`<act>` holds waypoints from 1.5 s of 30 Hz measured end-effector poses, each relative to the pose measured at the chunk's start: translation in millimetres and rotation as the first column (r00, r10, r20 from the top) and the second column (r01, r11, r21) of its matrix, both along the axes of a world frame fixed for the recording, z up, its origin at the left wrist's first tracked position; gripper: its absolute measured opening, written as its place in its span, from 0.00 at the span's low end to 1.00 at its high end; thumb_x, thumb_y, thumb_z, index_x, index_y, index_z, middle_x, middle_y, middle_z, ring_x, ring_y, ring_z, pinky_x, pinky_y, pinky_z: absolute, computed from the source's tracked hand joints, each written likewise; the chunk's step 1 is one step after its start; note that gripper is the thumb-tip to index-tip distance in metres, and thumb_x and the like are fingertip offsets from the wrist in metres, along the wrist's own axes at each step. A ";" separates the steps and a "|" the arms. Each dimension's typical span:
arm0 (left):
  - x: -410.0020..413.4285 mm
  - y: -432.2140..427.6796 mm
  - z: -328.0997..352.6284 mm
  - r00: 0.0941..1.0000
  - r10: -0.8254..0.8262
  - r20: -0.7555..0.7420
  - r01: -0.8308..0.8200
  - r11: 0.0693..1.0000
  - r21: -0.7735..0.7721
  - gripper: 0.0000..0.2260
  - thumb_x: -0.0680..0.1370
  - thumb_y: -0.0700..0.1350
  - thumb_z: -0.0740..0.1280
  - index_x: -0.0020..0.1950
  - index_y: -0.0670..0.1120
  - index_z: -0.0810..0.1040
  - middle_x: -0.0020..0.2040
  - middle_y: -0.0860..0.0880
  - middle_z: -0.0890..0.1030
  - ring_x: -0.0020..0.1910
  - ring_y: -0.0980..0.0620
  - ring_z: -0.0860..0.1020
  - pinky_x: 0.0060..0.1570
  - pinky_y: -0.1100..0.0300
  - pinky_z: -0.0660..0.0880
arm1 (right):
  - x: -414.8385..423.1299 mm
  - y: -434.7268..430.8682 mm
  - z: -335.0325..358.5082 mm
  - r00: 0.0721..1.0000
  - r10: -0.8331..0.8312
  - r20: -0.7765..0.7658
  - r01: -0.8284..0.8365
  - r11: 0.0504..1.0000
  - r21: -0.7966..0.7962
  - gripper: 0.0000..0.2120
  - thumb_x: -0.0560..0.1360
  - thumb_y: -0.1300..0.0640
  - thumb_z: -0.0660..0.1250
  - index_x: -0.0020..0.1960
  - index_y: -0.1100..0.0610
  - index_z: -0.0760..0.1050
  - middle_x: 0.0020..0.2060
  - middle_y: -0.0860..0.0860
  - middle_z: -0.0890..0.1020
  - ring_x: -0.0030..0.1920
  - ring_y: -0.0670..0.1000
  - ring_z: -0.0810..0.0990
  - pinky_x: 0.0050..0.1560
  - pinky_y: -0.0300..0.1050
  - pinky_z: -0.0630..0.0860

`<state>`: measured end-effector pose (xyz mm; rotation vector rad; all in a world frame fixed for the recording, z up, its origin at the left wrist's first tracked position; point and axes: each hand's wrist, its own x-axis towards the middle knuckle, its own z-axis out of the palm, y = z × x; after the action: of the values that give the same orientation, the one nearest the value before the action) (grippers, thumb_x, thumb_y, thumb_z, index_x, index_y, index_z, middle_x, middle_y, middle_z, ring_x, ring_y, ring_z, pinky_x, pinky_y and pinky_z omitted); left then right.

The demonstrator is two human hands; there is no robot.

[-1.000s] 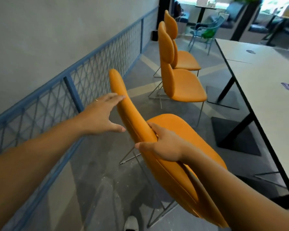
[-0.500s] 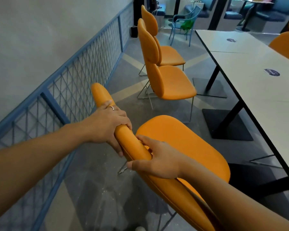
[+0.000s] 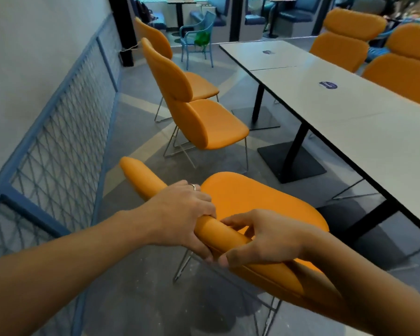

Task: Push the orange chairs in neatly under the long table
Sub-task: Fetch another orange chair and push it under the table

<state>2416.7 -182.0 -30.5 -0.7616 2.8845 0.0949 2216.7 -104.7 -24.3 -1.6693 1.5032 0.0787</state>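
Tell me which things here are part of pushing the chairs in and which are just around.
Job: nearest orange chair, gripped by left hand and right hand; two more orange chairs; long table.

Just around: blue chair, mesh railing, table stickers.

Long table (image 3: 349, 112) ran away on the right, pale grey top, made of sections butted end to end (one seam visible near the far end). Two dark round stickers (image 3: 328, 85) lay flat on the top, well apart. Black posts on flat black base plates (image 3: 292, 163) stood on the floor (image 3: 141, 299).

Floor was grey concrete with paler stripes crossing it. Three orange chairs (image 3: 211, 124) stood on wire legs on the near side, all clear of the table edge. More orange chairs (image 3: 340, 49) lined the far side.
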 end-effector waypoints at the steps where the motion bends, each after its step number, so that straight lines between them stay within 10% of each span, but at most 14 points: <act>1: 1.2 -3.3 -1.4 0.999 -0.032 -0.003 0.032 0.999 -0.001 0.33 0.61 0.80 0.58 0.54 0.59 0.76 0.47 0.61 0.75 0.47 0.58 0.69 0.49 0.58 0.65 | 1.9 0.7 2.1 1.000 -0.028 -0.010 0.028 0.999 0.016 0.38 0.65 0.29 0.73 0.73 0.33 0.66 0.63 0.37 0.76 0.60 0.45 0.76 0.62 0.50 0.75; 13: 11.4 -15.9 -4.3 0.973 -0.230 0.001 0.230 0.973 -0.037 0.31 0.63 0.76 0.63 0.57 0.57 0.71 0.51 0.59 0.74 0.49 0.56 0.70 0.51 0.56 0.69 | 21.1 38.8 -1.8 0.913 -0.402 -0.069 0.386 0.906 -0.173 0.28 0.61 0.25 0.72 0.56 0.38 0.82 0.46 0.37 0.83 0.47 0.41 0.81 0.54 0.44 0.80; 20: 11.5 -8.8 -13.1 0.979 -0.173 -0.108 0.143 0.959 -0.245 0.31 0.60 0.79 0.61 0.44 0.53 0.73 0.39 0.55 0.78 0.36 0.54 0.75 0.39 0.56 0.73 | 20.9 58.0 -16.4 0.844 -0.424 -0.328 0.271 0.866 -0.420 0.50 0.53 0.10 0.45 0.48 0.46 0.81 0.38 0.45 0.82 0.39 0.45 0.79 0.45 0.45 0.81; 27: 12.4 -6.9 -15.5 0.966 -0.166 -0.197 0.097 0.943 -0.318 0.32 0.59 0.80 0.60 0.40 0.52 0.72 0.35 0.53 0.78 0.32 0.53 0.75 0.33 0.57 0.70 | 27.6 75.0 -24.4 0.760 -0.493 -0.423 0.175 0.782 -0.597 0.49 0.54 0.11 0.33 0.42 0.45 0.76 0.32 0.44 0.77 0.34 0.43 0.75 0.39 0.42 0.77; 45: 19.4 -20.5 -20.0 0.924 -0.294 -0.245 0.206 0.921 -0.330 0.31 0.62 0.79 0.59 0.40 0.52 0.68 0.36 0.53 0.77 0.32 0.55 0.71 0.34 0.59 0.65 | 42.8 91.6 -31.6 0.538 -0.706 -0.461 0.275 0.664 -0.696 0.45 0.51 0.09 0.43 0.38 0.44 0.74 0.28 0.43 0.76 0.32 0.41 0.76 0.36 0.42 0.75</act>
<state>2436.1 -202.5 -50.4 -0.4344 3.2998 -0.2933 2259.5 -13.1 -55.9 -1.5848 2.8294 -0.0624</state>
